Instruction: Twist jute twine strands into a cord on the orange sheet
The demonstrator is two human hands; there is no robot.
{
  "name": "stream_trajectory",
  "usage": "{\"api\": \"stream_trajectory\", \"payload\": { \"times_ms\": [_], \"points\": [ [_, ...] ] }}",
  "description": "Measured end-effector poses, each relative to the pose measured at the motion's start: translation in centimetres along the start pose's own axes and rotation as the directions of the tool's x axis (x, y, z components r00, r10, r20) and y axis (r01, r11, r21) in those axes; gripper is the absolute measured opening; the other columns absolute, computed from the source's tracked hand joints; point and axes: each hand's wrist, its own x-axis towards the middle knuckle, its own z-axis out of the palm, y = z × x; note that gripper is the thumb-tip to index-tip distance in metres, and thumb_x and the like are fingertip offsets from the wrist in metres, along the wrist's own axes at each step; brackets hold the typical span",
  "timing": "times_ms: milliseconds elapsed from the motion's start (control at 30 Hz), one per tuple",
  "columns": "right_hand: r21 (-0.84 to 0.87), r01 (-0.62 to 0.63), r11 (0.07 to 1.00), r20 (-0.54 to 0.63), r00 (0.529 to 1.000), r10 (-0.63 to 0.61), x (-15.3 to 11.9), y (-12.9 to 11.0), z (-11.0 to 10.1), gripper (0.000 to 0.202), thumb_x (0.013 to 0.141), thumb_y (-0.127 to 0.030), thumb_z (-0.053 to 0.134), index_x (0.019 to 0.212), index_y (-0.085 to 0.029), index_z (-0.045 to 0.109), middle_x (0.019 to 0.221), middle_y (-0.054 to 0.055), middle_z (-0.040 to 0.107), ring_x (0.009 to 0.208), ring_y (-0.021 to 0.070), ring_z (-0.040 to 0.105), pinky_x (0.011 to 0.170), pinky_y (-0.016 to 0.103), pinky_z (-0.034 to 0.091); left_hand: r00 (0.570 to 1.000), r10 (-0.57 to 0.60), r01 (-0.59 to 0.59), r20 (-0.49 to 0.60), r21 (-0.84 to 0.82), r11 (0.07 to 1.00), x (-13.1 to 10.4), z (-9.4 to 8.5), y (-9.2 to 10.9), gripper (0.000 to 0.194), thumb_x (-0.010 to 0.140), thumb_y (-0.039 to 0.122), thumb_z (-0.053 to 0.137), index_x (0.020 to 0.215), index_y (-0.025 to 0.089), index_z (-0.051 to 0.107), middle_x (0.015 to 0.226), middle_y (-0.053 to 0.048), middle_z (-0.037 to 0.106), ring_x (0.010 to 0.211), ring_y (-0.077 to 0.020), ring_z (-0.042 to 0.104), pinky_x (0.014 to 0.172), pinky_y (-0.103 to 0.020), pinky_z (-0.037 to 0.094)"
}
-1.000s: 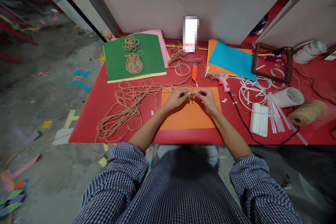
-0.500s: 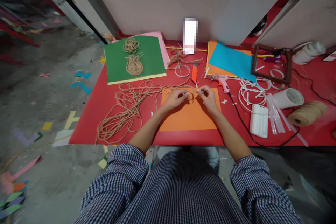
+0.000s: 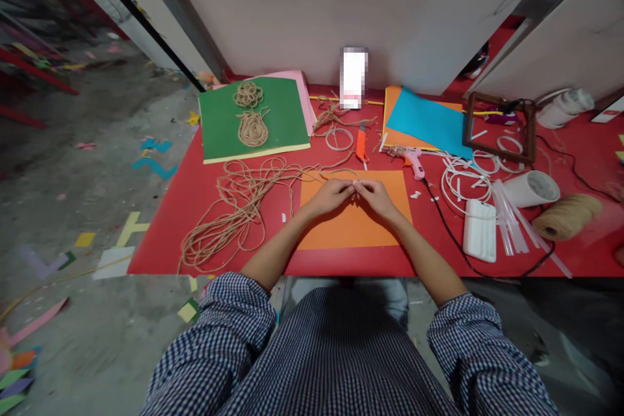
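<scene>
Over an orange sheet [image 3: 353,227] my left hand [image 3: 334,195] and my right hand [image 3: 374,197] meet, fingertips pinched together. Both are closed on the end of a jute twine [image 3: 336,171], which runs off to the left; the very tip is mostly covered by my fingers. A loose heap of the same twine [image 3: 238,201] lies left of the sheet. Just beyond my hands are an orange utility knife [image 3: 361,145] and a pale ring [image 3: 340,139]. Farther back, a coiled twine shape [image 3: 253,129] and a looped twine flower [image 3: 248,95] rest on a green sheet [image 3: 287,120].
To the right lie a pink glue gun [image 3: 414,161] with a black cord, white tubing [image 3: 458,175], a white box [image 3: 480,231], clear glue sticks [image 3: 509,221], a twine spool [image 3: 568,216] and a brown frame [image 3: 502,151]. A phone [image 3: 353,78] stands against the wall.
My hands have come together, so the gap between their fingertips has closed. The view has tilted slightly, and the tabletop things appear a little lower.
</scene>
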Motion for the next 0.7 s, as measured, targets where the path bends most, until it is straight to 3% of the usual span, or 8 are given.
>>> {"api": "stream_trajectory", "payload": {
  "times_ms": [100,233,333,467,700],
  "points": [
    [0.166,-0.105,0.981,0.056,0.994,0.097,0.0,-0.2,-0.1,0.056,0.088,-0.07,0.073,0.068,-0.02,0.061,0.064,-0.002,0.054,0.058,0.0126,0.05,0.058,0.026,0.041,0.998,0.033,-0.032,0.05,-0.023,0.999,0.0,-0.3,-0.2,0.057,0.105,0.063,0.043,0.088,0.015,0.071,0.08,-0.006,0.07,0.074,-0.0166,0.061,0.074,-0.029,0.045],
    [0.259,-0.237,0.936,0.171,0.965,0.197,-0.1,-0.3,-0.6,0.053,0.085,-0.067,0.077,0.068,-0.019,0.062,0.057,-0.005,0.045,0.05,0.0093,0.036,0.05,0.024,0.033,0.998,0.012,-0.009,0.057,-0.053,0.999,0.0,-1.1,0.1,0.06,0.098,0.07,0.054,0.085,0.015,0.076,0.07,-0.004,0.064,0.062,-0.0139,0.051,0.062,-0.028,0.039],
    [0.305,-0.282,0.909,0.228,0.949,0.218,-0.3,-0.1,-0.8,0.052,0.082,-0.066,0.081,0.067,-0.019,0.065,0.059,-0.004,0.049,0.051,0.0094,0.037,0.049,0.023,0.032,0.993,0.005,0.022,0.115,-0.23,0.973,-0.2,-1.1,0.7,0.059,0.094,0.07,0.061,0.087,0.014,0.08,0.069,-0.006,0.065,0.064,-0.016,0.057,0.062,-0.03,0.043],
    [0.391,-0.266,0.881,0.23,0.955,0.186,-0.5,0.2,0.1,0.053,0.078,-0.066,0.083,0.062,-0.019,0.063,0.056,-0.003,0.048,0.053,0.0103,0.037,0.051,0.024,0.031,0.993,-0.004,0.066,0.119,-0.517,0.853,-0.7,-0.2,1.2,0.055,0.092,0.067,0.066,0.081,0.015,0.08,0.067,-0.009,0.065,0.07,-0.0209,0.064,0.066,-0.035,0.051],
    [0.448,-0.187,0.874,0.137,0.981,0.139,-0.6,0.4,2.0,0.055,0.075,-0.063,0.082,0.051,-0.021,0.056,0.047,-0.004,0.039,0.05,0.0103,0.029,0.052,0.026,0.026,0.997,-0.059,0.079,0.053,-0.638,0.766,-0.7,0.6,0.4,0.055,0.085,0.066,0.073,0.06,0.018,0.063,0.048,0.001,0.037,0.049,-0.0128,0.039,0.056,-0.034,0.039]
  ]
}}
